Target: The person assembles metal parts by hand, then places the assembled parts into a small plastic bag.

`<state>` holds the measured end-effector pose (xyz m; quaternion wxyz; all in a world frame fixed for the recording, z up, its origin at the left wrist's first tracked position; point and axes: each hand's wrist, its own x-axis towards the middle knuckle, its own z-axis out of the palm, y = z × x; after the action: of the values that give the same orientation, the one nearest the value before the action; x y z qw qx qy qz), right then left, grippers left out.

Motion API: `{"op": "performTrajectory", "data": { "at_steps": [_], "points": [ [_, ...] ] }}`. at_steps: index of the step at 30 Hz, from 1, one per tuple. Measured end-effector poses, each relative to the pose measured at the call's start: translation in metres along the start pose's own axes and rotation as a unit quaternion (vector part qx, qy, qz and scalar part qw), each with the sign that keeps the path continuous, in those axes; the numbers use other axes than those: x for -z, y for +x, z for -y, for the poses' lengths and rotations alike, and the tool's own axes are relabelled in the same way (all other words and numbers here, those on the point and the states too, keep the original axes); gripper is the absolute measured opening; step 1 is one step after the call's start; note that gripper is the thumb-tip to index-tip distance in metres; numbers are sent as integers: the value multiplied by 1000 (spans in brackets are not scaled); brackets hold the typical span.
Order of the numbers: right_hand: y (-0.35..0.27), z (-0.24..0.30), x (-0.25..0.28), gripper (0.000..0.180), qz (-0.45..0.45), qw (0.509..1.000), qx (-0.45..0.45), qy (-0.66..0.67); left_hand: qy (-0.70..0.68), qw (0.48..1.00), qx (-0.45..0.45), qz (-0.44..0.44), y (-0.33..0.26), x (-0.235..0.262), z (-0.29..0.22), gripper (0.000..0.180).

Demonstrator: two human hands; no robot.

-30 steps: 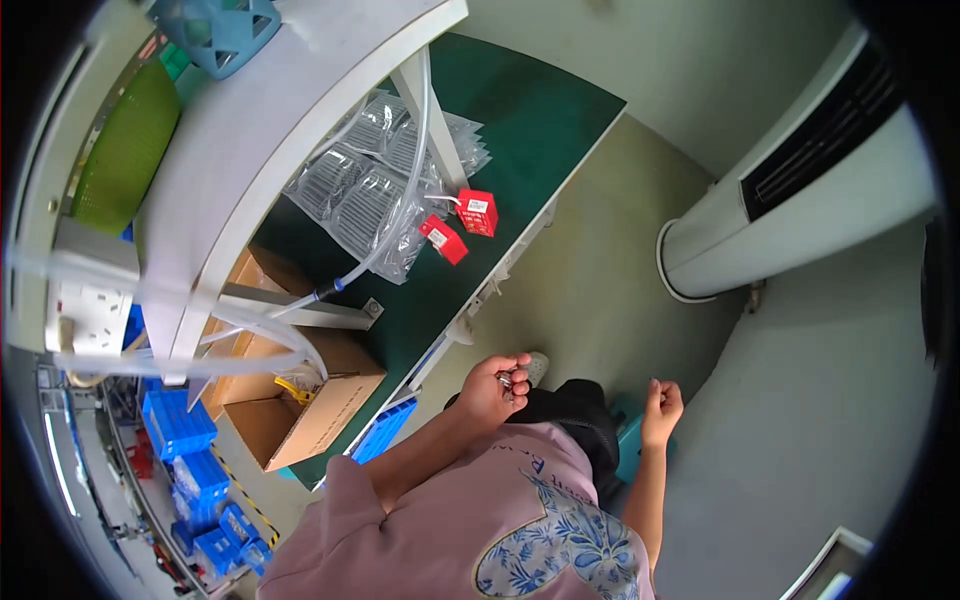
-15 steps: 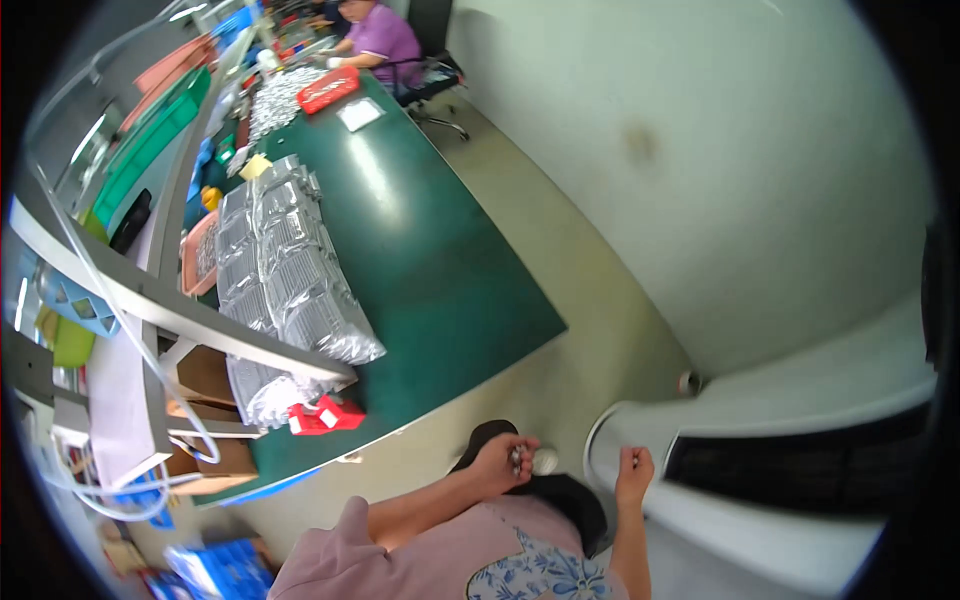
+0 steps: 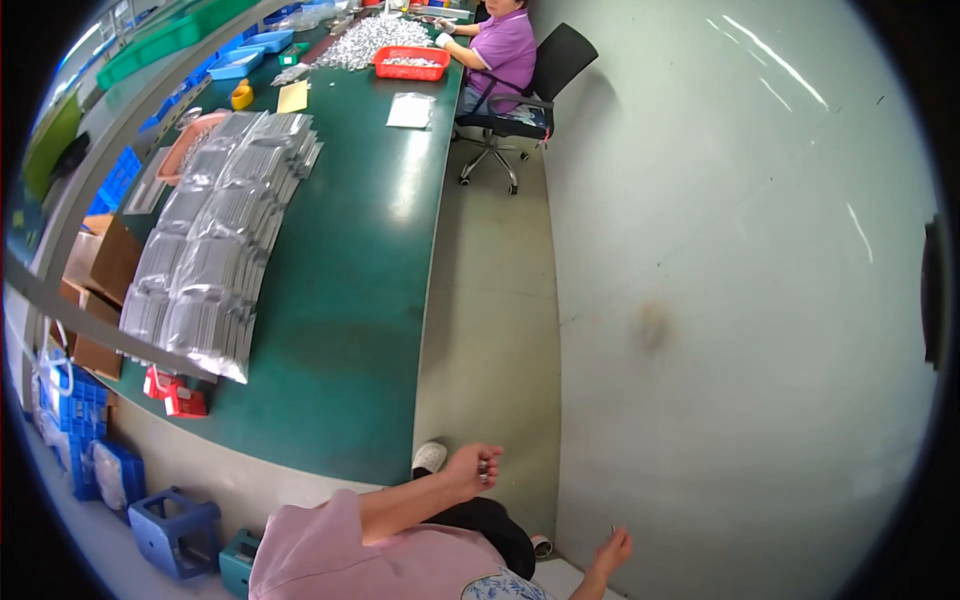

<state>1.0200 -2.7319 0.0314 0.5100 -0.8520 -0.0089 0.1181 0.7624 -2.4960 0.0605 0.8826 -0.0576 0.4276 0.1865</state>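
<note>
My left hand (image 3: pixel 472 471) is closed around a few small metallic pieces (image 3: pixel 484 470), too small to name. It is in front of my body, just past the near right corner of the green table (image 3: pixel 340 400). My right hand (image 3: pixel 613 551) is lower and further right, near the pale wall. Its fingers are pinched together, and a tiny sliver of something shows at the tips. On the table's left side lie rows of grey flat parts in clear bags (image 3: pixel 210 240), overlapping each other.
Small red boxes (image 3: pixel 186 403) sit at the table's near left edge. Further along are a red tray (image 3: pixel 411 63), a heap of small silvery parts (image 3: pixel 375 42) and a seated person in purple (image 3: pixel 506 50). A wall (image 3: pixel 720 300) runs along the right; blue stools (image 3: pixel 175 530) stand lower left.
My view has turned and moved so that the table now runs straight ahead along my left. Both hands remain closed. The large white curved object at the right has gone out of view.
</note>
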Motion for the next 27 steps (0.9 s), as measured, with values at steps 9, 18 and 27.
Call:
{"op": "performTrajectory", "data": {
  "at_steps": [9, 18, 27],
  "points": [
    [207, 2, -52, 20, 77, 984, -22, -161, -236, 970, -22, -54, 118, -113, -33, 16],
    [266, 224, -308, 22, 330, 879, 325, -117, -317, 936, -121, 95, 142, -176, -110, 9],
    [254, 321, -511, 22, 473, 788, 370, -138, -352, 892, -284, -28, 214, -205, -300, 18]
  ]
}}
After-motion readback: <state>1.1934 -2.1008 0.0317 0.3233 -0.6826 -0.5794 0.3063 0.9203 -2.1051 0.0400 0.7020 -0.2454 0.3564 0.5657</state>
